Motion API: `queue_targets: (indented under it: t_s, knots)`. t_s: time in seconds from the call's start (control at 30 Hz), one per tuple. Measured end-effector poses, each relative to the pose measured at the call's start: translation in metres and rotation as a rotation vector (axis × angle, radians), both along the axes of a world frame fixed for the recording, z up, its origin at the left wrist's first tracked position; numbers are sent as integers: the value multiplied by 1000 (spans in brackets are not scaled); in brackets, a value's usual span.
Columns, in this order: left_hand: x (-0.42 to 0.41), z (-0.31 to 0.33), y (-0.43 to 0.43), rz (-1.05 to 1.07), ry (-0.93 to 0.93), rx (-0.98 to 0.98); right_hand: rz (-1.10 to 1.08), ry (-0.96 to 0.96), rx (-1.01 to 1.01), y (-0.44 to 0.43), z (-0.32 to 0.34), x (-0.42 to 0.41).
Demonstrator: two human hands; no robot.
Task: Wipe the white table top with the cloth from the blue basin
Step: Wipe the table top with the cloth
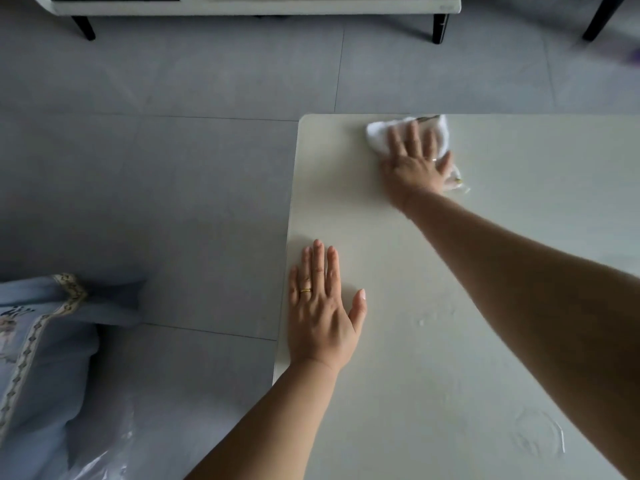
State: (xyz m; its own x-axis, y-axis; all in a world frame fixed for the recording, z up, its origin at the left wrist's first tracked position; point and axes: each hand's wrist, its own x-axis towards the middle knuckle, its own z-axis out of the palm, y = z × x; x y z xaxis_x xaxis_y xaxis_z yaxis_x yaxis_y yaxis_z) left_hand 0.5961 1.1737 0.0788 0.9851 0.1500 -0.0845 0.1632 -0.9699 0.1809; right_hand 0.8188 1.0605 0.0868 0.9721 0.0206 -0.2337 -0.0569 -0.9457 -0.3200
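Observation:
A white cloth (pixel 377 135) lies bunched on the white table top (pixel 519 237) near its far edge. My right hand (pixel 415 161) presses flat on the cloth with fingers spread, arm stretched across the table. My left hand (pixel 323 306) rests palm down on the table's left edge, fingers together and thumb out, holding nothing. A gold ring sits on one of its fingers. Wet streaks and a faint ring mark (pixel 540 436) show on the near part of the table. The blue basin is out of view.
Grey tiled floor (pixel 173 185) lies left of and beyond the table. A blue cushion with patterned trim (pixel 38 341) sits at the lower left. A white low cabinet on black legs (pixel 259 6) stands at the far side.

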Motion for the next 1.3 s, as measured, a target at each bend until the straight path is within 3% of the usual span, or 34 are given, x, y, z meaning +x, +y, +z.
queue_targets:
  t_s: [0.1,0.2,0.33,0.43,0.5,0.67,0.8,1.0,1.07,1.17,1.23,1.3]
  knots:
    - [1,1,0,2,-12,-6,291,-75,-3,32,-3,-33]
    - [0,1,1,-6,-6,2,388,-118,-30,-11,-3,-30]
    - [2,2,1,-12,13,18,55,-89,-85,-89,-8,-27]
    - [2,2,0,-16,23,25,-167,-29,-49,-73,-5,-41]
    - [2,3,0,-13,22,25,-140,-31,-8,-44,-1,-58]
    - [2,7,-1,-13,59,49,184,-26,-19,-16,1,-106]
    - [-7,12,-10,74,0,25,219,-94,-111,-23,9,-92]
    - [-33,7,-26,-18,15,-25,364,-163,-127,-38,1,-90]
    - [-33,5,-25,-12,4,-20,342,-192,-117,-59,-3,-84]
    - [-33,4,-26,-13,8,-22,122,-154,-115,-77,-7,-89]
    - [-33,3,-25,-14,10,-13,4,-136,-100,-63,-7,-104]
    - [-33,1,-25,-16,14,-4,21,-138,-68,-38,-7,-127]
